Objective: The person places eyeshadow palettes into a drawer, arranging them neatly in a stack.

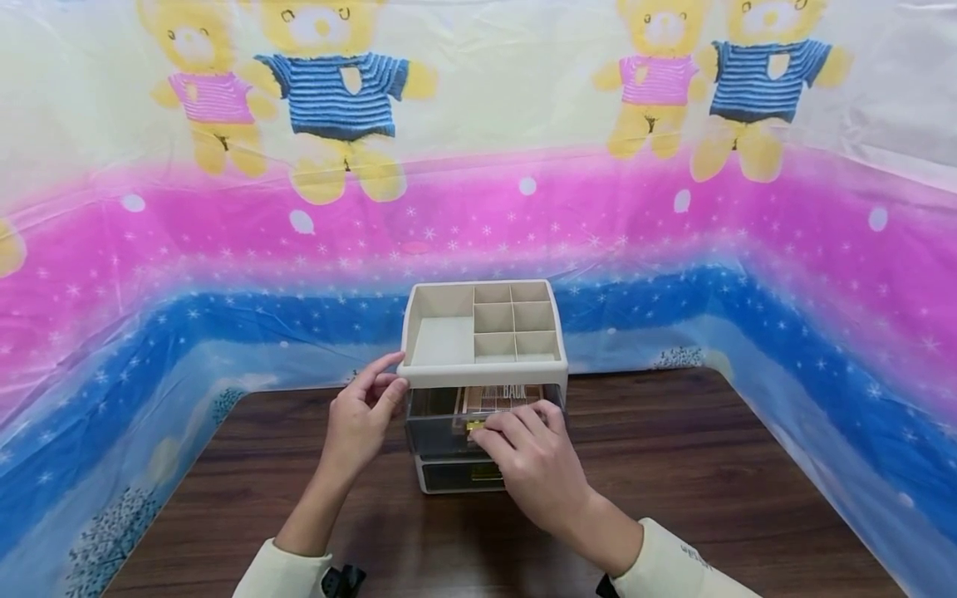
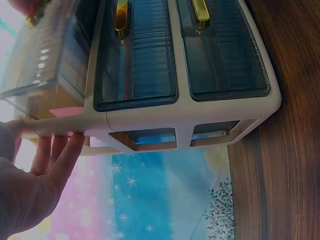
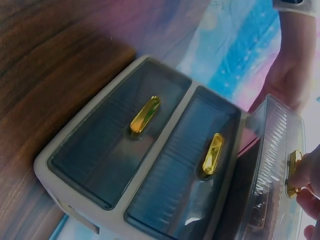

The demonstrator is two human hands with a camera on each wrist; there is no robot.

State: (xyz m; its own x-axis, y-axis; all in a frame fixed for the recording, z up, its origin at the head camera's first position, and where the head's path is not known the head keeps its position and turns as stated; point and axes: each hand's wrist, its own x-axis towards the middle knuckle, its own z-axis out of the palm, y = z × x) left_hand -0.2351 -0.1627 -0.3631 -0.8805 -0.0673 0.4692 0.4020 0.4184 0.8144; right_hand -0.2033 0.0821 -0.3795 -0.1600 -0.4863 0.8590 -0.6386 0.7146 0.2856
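Observation:
A cream desktop drawer organizer (image 1: pixel 486 375) stands on the table, with smoky clear drawers and gold handles. Its top drawer (image 1: pixel 434 438) is pulled out toward me. My right hand (image 1: pixel 538 465) pinches that drawer's gold handle (image 3: pixel 294 172) between thumb and fingers. At the upper left front corner, my left hand (image 1: pixel 357 422) holds the frame, thumb at the front edge and fingers along the side. Inside the open drawer lies a flat brown box (image 1: pixel 508 394) lettered "BACK". In the right wrist view the middle drawer (image 3: pixel 187 160) and bottom drawer (image 3: pixel 117 145) are closed.
The organizer's top has one large compartment (image 1: pixel 444 340) and several small square ones (image 1: pixel 493 317). Dark wood-grain table (image 1: pixel 673 465) surrounds it. Behind and at both sides hangs a cloth (image 1: pixel 478 208) printed with bears and snowflakes.

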